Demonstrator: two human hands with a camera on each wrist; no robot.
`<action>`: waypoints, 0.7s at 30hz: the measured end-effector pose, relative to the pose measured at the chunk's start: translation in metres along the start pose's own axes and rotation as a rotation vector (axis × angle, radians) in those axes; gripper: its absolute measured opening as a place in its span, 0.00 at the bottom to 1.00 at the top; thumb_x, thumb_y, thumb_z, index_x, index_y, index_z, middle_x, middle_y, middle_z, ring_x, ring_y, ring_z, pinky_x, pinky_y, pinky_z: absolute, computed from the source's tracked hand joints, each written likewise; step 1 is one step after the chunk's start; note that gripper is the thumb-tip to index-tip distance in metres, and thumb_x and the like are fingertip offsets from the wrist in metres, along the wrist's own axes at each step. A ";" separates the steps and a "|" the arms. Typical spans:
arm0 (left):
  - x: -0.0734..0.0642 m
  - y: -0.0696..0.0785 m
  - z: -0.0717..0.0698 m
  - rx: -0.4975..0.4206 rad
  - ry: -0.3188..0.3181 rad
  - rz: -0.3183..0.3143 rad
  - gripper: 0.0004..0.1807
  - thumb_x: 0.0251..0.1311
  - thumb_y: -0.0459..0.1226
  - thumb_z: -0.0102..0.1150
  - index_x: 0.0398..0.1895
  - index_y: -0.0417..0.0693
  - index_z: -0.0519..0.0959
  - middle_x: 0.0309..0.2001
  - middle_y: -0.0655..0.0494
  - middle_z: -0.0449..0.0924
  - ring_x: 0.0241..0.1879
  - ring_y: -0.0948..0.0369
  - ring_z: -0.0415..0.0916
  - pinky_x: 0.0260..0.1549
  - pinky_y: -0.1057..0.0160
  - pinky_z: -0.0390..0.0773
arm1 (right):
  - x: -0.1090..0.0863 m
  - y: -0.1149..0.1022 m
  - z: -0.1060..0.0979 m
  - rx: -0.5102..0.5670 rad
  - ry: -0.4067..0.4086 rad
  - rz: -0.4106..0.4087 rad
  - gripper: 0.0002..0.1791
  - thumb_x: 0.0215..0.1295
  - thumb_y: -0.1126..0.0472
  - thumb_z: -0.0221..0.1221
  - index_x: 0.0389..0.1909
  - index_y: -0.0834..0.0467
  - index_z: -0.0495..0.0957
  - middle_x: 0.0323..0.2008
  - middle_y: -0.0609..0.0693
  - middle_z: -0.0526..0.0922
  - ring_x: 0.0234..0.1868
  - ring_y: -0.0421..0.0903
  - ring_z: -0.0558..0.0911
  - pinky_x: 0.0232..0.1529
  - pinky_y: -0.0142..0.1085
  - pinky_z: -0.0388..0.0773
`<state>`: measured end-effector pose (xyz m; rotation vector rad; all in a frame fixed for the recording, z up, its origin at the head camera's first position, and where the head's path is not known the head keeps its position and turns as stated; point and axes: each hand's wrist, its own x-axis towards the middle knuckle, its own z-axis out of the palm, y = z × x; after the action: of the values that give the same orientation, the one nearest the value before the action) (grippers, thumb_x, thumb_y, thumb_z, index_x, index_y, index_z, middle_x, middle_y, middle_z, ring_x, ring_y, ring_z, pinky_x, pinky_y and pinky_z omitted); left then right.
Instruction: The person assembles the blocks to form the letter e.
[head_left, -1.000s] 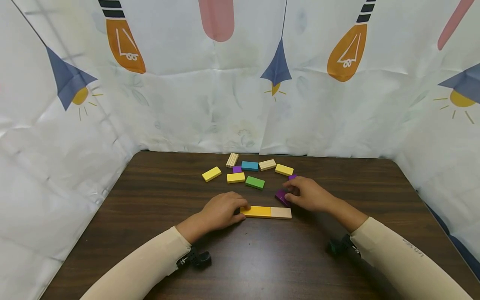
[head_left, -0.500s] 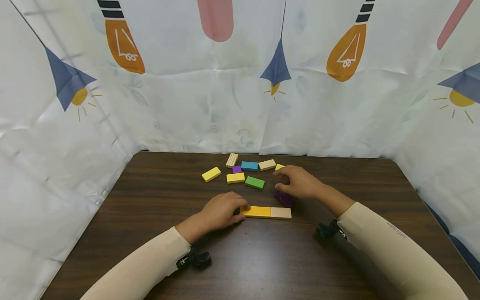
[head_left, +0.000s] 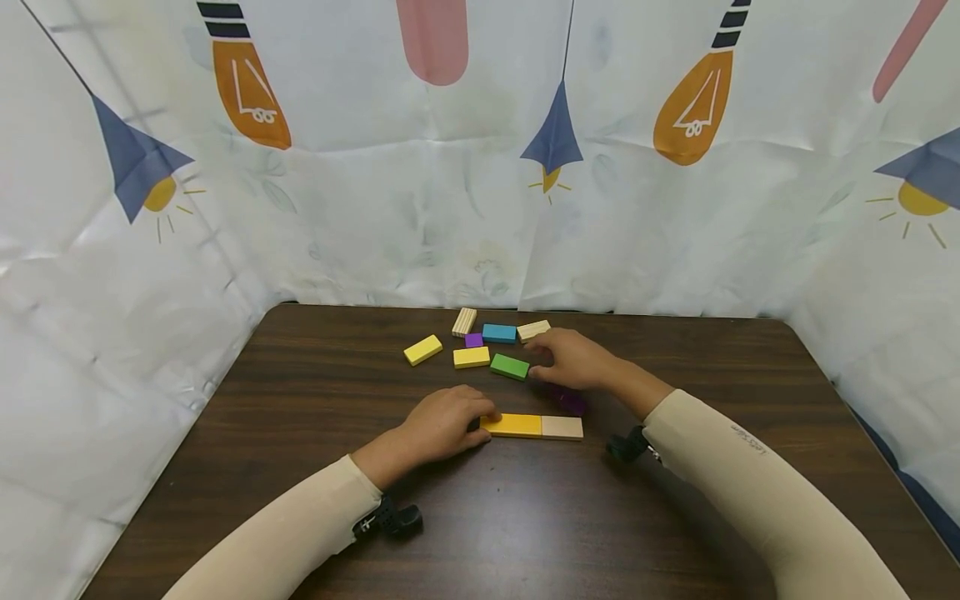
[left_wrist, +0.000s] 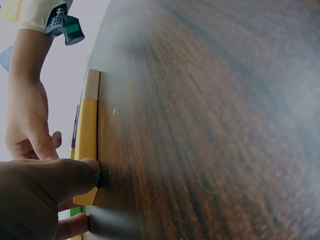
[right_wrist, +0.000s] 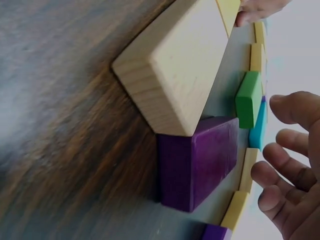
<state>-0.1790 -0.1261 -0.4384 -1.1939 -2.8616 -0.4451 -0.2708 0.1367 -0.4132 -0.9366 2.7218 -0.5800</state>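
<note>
My left hand (head_left: 446,421) pinches the left end of a yellow block (head_left: 517,426), its thumb on the near side. End to end with that block lies a plain wooden block (head_left: 562,427), making a straight row. My right hand (head_left: 573,362) hovers beyond the row with fingers apart and slightly bent, nothing between them in the right wrist view. Its fingertips come close to a green block (head_left: 510,367) and a pale wooden block (head_left: 532,330). A purple block (right_wrist: 210,155) lies just behind the plain block, partly under the right hand in the head view.
Further back lie a blue block (head_left: 498,333), a small purple block (head_left: 473,340), a ridged wooden block (head_left: 465,322) and yellow blocks (head_left: 471,357). Another yellow block (right_wrist: 235,210) is covered by my right hand in the head view. A printed curtain (head_left: 420,233) hangs behind the dark table (head_left: 315,375).
My right hand has moved left and slightly away, from beside the purple block to over the scattered blocks near the green one. My left hand stays on the yellow block.
</note>
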 end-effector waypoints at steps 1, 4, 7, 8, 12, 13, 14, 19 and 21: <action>0.000 0.000 0.000 0.001 0.000 0.000 0.12 0.63 0.42 0.72 0.48 0.54 0.86 0.45 0.61 0.84 0.49 0.59 0.79 0.49 0.55 0.80 | 0.002 0.000 0.000 -0.007 -0.008 0.000 0.26 0.69 0.53 0.66 0.64 0.60 0.78 0.60 0.54 0.80 0.57 0.51 0.80 0.58 0.48 0.77; 0.000 0.000 0.000 0.002 0.004 0.004 0.12 0.63 0.42 0.72 0.48 0.54 0.86 0.45 0.61 0.84 0.49 0.59 0.79 0.50 0.55 0.80 | 0.006 -0.003 0.001 -0.022 -0.028 0.003 0.26 0.69 0.52 0.66 0.64 0.60 0.78 0.62 0.54 0.79 0.60 0.52 0.78 0.60 0.49 0.75; -0.001 0.000 0.000 0.005 0.009 0.008 0.12 0.63 0.43 0.72 0.47 0.54 0.86 0.45 0.61 0.84 0.49 0.59 0.79 0.49 0.56 0.80 | 0.010 -0.005 0.002 -0.030 -0.042 0.004 0.26 0.69 0.51 0.66 0.63 0.60 0.79 0.62 0.54 0.79 0.62 0.53 0.78 0.61 0.50 0.75; 0.000 0.000 0.000 0.005 0.010 0.010 0.12 0.63 0.43 0.72 0.47 0.54 0.86 0.45 0.61 0.84 0.49 0.59 0.79 0.49 0.56 0.80 | 0.012 -0.005 0.002 -0.030 -0.045 0.003 0.26 0.69 0.52 0.67 0.63 0.60 0.79 0.61 0.54 0.80 0.61 0.53 0.78 0.61 0.50 0.75; 0.000 0.000 0.000 0.003 0.010 0.010 0.12 0.63 0.43 0.72 0.47 0.54 0.86 0.45 0.61 0.84 0.49 0.59 0.79 0.49 0.56 0.80 | 0.018 -0.007 0.004 -0.034 -0.058 -0.005 0.26 0.68 0.52 0.67 0.62 0.61 0.80 0.58 0.54 0.81 0.58 0.52 0.79 0.60 0.48 0.76; -0.001 0.000 0.000 0.001 0.008 0.008 0.12 0.63 0.43 0.72 0.47 0.54 0.86 0.45 0.61 0.84 0.49 0.59 0.79 0.49 0.56 0.80 | 0.020 -0.007 0.004 -0.037 -0.062 -0.007 0.26 0.68 0.52 0.67 0.62 0.61 0.80 0.58 0.54 0.81 0.57 0.51 0.80 0.59 0.47 0.76; -0.001 0.000 0.000 -0.001 0.006 0.006 0.12 0.63 0.42 0.72 0.47 0.54 0.86 0.45 0.61 0.84 0.49 0.59 0.79 0.49 0.55 0.80 | 0.021 -0.008 0.005 -0.035 -0.064 -0.009 0.26 0.67 0.53 0.68 0.62 0.61 0.80 0.57 0.54 0.82 0.56 0.51 0.80 0.58 0.47 0.77; -0.001 0.000 0.000 -0.001 0.004 0.005 0.12 0.63 0.42 0.72 0.47 0.54 0.86 0.45 0.61 0.84 0.49 0.59 0.79 0.49 0.55 0.81 | 0.025 -0.011 0.006 -0.031 -0.079 -0.003 0.25 0.67 0.53 0.68 0.61 0.61 0.80 0.54 0.53 0.82 0.51 0.47 0.82 0.54 0.44 0.79; 0.000 0.000 0.000 0.001 0.009 0.009 0.11 0.62 0.43 0.72 0.47 0.54 0.86 0.45 0.61 0.84 0.49 0.60 0.79 0.49 0.55 0.81 | 0.026 -0.013 0.007 -0.026 -0.084 0.000 0.25 0.67 0.54 0.68 0.61 0.61 0.80 0.53 0.53 0.82 0.50 0.47 0.82 0.53 0.43 0.80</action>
<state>-0.1785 -0.1261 -0.4384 -1.2011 -2.8478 -0.4469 -0.2822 0.1093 -0.4155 -0.9447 2.6609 -0.4945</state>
